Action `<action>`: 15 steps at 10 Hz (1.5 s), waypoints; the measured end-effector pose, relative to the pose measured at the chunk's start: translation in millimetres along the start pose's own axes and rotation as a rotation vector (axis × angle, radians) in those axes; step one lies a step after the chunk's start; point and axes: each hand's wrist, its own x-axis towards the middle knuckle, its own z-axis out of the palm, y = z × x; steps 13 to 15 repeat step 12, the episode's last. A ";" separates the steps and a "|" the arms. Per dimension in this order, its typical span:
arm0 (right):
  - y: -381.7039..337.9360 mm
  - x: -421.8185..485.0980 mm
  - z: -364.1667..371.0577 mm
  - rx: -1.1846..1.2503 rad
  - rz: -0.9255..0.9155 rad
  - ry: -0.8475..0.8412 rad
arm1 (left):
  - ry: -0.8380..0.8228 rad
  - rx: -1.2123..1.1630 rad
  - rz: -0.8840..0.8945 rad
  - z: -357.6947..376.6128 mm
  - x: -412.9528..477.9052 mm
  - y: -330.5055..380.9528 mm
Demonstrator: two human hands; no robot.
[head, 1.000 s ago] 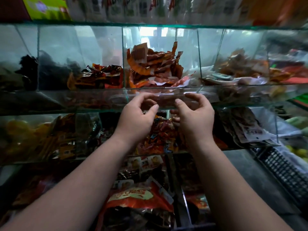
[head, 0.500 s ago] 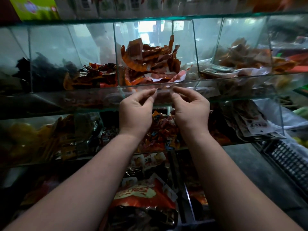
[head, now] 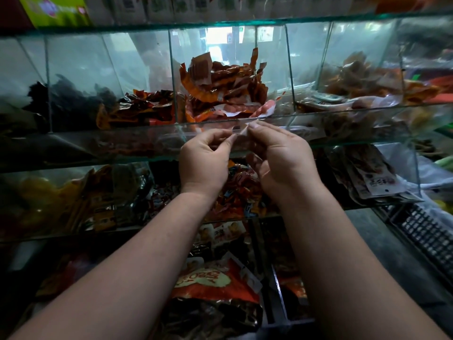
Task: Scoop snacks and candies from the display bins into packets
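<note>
Glass display bins (head: 289, 69) in tiers fill the view behind both hands. Directly above the hands, the centre bin holds a heap of orange-brown snack sachets (head: 220, 89); below the wrists lie mixed wrapped candies (head: 237, 192); nearer still, a red snack bag (head: 210, 280). The left hand (head: 204, 159) and right hand (head: 282, 155) meet in front of the bin's front pane, fingertips narrowed to a pinch on a thin clear packet (head: 241, 130) between them. The packet is nearly transparent; its edges are hard to make out.
</note>
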 end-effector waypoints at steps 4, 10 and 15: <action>84.5 -53.9 -111.8 -0.641 0.014 0.188 | -0.187 0.174 -0.319 -53.7 -100.3 -53.9; 111.5 13.5 -120.7 -1.775 -0.110 -0.129 | -0.445 0.811 -0.121 -56.8 -86.8 -128.8; 96.6 4.6 -102.8 -1.820 -0.093 -0.140 | -0.521 1.028 -0.083 -51.3 -74.0 -113.9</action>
